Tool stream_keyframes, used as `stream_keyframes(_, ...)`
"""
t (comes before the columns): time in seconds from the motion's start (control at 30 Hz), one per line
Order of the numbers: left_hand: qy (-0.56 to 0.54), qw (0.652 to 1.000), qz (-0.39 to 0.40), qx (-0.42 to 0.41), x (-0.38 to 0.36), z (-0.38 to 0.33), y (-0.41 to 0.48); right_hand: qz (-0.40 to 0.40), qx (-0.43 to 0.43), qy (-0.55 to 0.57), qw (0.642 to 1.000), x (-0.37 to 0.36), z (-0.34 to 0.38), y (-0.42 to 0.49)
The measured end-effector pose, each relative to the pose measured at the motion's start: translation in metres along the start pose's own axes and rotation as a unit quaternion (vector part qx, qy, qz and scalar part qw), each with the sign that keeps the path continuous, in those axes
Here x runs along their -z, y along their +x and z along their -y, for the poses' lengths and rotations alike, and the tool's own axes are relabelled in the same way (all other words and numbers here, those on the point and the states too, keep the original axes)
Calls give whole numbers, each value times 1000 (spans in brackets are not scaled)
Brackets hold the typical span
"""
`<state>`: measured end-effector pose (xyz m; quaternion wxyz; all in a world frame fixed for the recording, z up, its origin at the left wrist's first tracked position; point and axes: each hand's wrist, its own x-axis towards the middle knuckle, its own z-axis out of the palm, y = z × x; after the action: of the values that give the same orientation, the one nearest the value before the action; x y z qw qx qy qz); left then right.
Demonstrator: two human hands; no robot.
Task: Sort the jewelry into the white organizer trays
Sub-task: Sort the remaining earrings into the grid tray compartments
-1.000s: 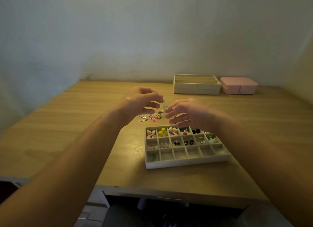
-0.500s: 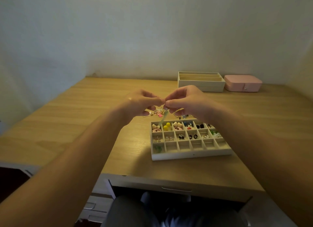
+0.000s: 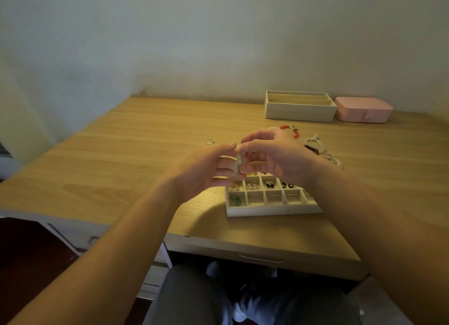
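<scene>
**Left hand (image 3: 209,170) and right hand (image 3: 275,158) pinch a small pale-green dangling jewelry piece (image 3: 239,163)**

On my feed both hands hover above the light wooden desk (image 3: 145,154), fingertips meeting at the top of the piece, which hangs between the palms. Just below, partly hidden by them, sits the white compartmented organizer tray (image 3: 272,211), with a green item in its front-left cell and silver triangles and dark pieces one row back. Beyond the right hand lie a red beaded strand (image 3: 289,128) and a pale beaded bracelet (image 3: 314,142); a small silver earring pair (image 3: 210,141) lies apart, farther left. At the far edge a cream slotted tray (image 3: 300,112) stands just beside a closed pink jewelry box (image 3: 363,109).
</scene>
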<state>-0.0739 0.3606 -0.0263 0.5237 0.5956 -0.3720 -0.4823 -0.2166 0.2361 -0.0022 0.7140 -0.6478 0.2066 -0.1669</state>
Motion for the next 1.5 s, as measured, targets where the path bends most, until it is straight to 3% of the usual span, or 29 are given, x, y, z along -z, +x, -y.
stream_keyframes(0.33,-18,999,35,-4,2,14,-15,-47,-34,12,998,11,-20,-5)
stream_keyframes(0.63,219,967,-116,-62,-3,18,-16,-80,-3,-156,984,8,-24,-12)
stream_keyframes(0.87,410,901,-109,-96,-8,22,-16,-60,-3,-252,966,5,-24,-13)
stream_keyframes(1.0,446,881,-114,-110,-10,24,-16,-33,-15,-281,959,5,-23,-14)
stream_keyframes(1.17,425,891,-123,-104,-5,26,-13,-31,-8,-282,959,3,-22,-15)
stream_keyframes(1.5,339,934,-34,-107,-6,22,-17,-27,1,-194,981,-3,-12,-17)
